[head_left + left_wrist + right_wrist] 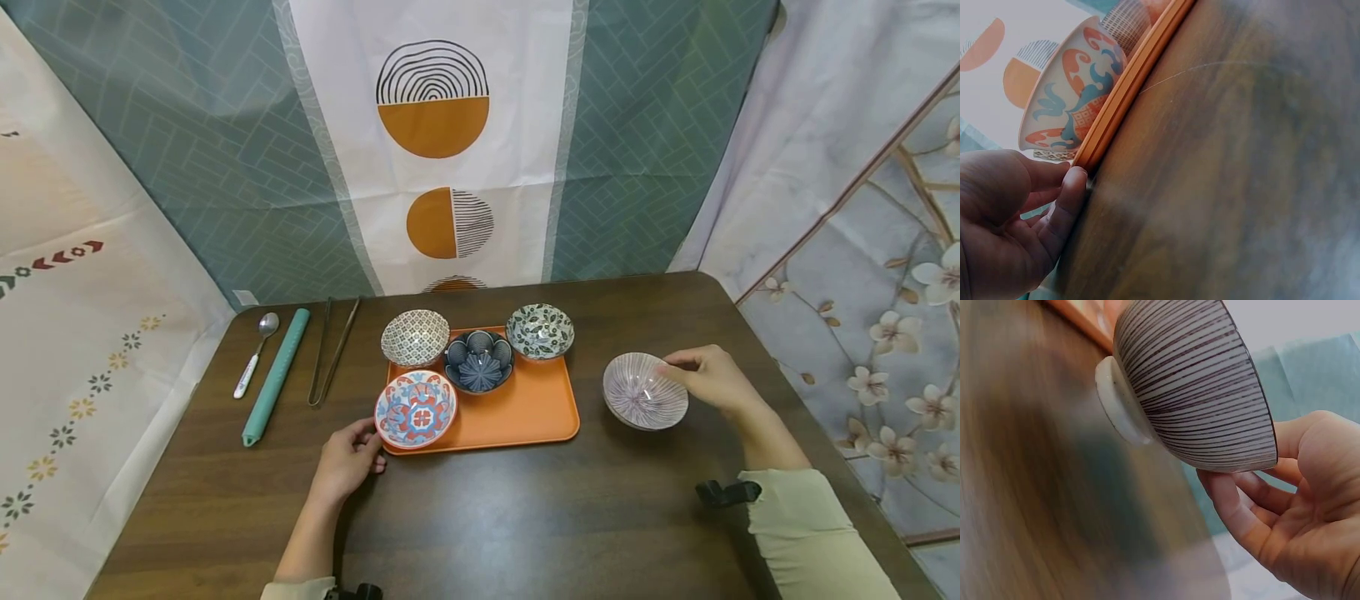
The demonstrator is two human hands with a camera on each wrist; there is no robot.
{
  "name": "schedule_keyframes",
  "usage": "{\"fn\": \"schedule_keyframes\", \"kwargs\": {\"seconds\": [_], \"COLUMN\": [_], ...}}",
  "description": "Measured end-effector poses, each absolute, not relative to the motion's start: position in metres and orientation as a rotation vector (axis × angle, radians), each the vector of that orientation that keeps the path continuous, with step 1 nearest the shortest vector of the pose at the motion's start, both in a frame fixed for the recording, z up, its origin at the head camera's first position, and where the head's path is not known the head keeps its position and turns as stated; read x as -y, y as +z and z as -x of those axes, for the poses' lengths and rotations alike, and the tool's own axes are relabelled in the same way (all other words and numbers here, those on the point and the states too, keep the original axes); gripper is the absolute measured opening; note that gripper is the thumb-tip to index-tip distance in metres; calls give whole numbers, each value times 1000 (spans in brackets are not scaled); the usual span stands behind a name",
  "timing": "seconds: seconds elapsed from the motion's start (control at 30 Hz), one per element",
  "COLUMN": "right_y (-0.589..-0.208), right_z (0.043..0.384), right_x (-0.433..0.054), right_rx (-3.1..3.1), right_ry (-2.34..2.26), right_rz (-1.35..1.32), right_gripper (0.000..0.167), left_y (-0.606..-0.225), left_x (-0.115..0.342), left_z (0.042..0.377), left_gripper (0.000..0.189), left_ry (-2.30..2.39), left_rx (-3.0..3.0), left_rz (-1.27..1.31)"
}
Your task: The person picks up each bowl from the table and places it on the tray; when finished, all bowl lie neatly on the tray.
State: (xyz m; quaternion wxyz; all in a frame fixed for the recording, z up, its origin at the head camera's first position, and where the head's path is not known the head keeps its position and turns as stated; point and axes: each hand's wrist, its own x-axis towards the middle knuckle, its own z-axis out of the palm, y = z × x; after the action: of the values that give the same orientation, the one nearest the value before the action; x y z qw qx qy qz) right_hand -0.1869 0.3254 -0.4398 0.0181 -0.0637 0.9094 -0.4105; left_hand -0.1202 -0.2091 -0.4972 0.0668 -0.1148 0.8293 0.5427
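My right hand [710, 379] grips the rim of a bowl with fine purple stripes [645, 392], right of the orange tray [517, 421]. In the right wrist view the thumb and fingers pinch the striped bowl [1204, 394] on one side, with its white foot turned to the tabletop. At the tray's front left corner, my left hand [348, 458] pinches the tray edge [1107, 119]. Just above those fingertips stands a red-and-blue patterned bowl [416, 409] on the tray. A dark blue bowl [478, 362], a brown-patterned bowl [415, 337] and a green leaf-patterned bowl [540, 332] stand farther back on it.
Left of the tray lie metal tongs [330, 358], a long green stick-shaped thing [276, 379] and a spoon [256, 356] with a white handle. A patterned cloth [637, 167] hangs behind the brown table [525, 525].
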Motion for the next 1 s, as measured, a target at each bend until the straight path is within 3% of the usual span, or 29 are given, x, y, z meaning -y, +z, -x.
{"fn": "schedule_keyframes", "kwargs": {"seconds": [0.53, 1.0], "right_y": [-452, -467], "right_z": [205, 201], "right_x": [-225, -201], "right_rx": [-2716, -2790], "right_ry": [-1357, -1273], "right_rz": [180, 165], "right_gripper": [21, 20], "left_y": [-498, -496], "left_x": [209, 209], "left_z": [120, 119], "left_gripper": [35, 36], "left_ry": [1635, 1629], "left_rx": [-2508, -2507], "left_rz": [345, 355]}}
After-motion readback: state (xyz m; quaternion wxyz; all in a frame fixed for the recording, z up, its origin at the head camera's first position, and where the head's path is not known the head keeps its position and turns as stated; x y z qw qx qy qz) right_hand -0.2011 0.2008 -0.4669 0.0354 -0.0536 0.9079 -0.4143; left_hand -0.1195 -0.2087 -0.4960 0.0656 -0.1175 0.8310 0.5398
